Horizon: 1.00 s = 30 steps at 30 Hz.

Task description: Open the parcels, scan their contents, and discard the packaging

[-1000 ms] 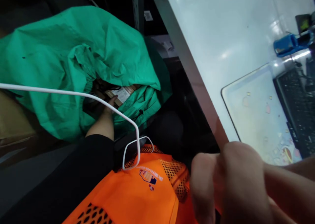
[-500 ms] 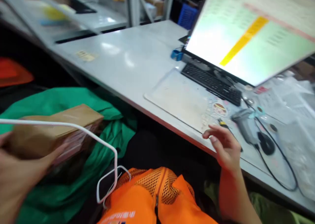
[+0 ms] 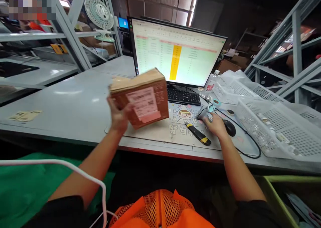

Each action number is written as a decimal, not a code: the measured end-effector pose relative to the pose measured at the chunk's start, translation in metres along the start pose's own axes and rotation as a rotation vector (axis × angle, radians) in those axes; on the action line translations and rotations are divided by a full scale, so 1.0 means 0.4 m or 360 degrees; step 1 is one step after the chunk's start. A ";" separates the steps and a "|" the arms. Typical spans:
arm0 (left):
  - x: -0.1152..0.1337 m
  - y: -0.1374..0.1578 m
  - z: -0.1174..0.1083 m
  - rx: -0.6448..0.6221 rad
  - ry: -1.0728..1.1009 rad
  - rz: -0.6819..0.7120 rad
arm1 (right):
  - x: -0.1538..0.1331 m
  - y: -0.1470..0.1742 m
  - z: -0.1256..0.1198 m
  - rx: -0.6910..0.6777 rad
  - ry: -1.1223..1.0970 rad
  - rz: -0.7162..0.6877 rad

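Above the bench [image 3: 82, 102], near its front edge, the carton [image 3: 162, 101] is tilted, grasped by the left hand's [image 3: 117, 117] fingers. The right hand's [image 3: 215, 124] fingers touch the scanner [image 3: 202, 112]; whether closed, I cannot tell. Best keep the label [image 3: 145, 104] steady, uncovered.

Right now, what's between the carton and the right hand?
In the head view: the grey scanner at the right hand, then printed desk mat toward the carton. The cutter lies nearer the body.

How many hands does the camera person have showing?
2: the left hand holds a brown rectangular cardboard box, which partly hides it; the right hand touches a grey handheld scanner.
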<state>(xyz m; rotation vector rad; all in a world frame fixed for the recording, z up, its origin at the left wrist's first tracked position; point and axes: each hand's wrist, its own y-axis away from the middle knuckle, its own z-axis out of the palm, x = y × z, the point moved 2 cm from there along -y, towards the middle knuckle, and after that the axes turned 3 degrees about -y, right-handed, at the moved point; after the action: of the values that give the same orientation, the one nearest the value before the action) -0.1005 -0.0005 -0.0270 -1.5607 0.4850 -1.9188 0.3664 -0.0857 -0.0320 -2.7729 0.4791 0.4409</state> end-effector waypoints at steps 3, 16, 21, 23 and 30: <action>-0.081 0.023 0.128 -0.0052 0.0028 -0.0225 | -0.018 -0.010 0.043 -0.0243 0.0160 0.0104; -0.129 0.114 0.102 -0.0729 -0.0218 -0.0628 | -0.103 0.103 -0.118 -0.0152 0.0037 -0.0245; -0.123 0.123 0.110 -0.0670 -0.0333 -0.0531 | -0.204 0.289 -0.253 -0.0245 -0.0416 -0.0815; -0.121 0.127 0.111 -0.0659 -0.0394 -0.0530 | -0.243 0.327 -0.273 -0.0228 -0.0429 -0.0893; -0.097 0.120 0.114 -0.0700 -0.0395 -0.0520 | -0.279 0.311 -0.247 -0.0234 -0.0394 -0.0941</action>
<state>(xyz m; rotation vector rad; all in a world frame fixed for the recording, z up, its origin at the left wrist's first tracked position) -0.0408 -0.0066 -0.0750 -2.2487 0.6013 -1.8953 0.2451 -0.1999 0.0678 -2.7600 -0.4375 0.6719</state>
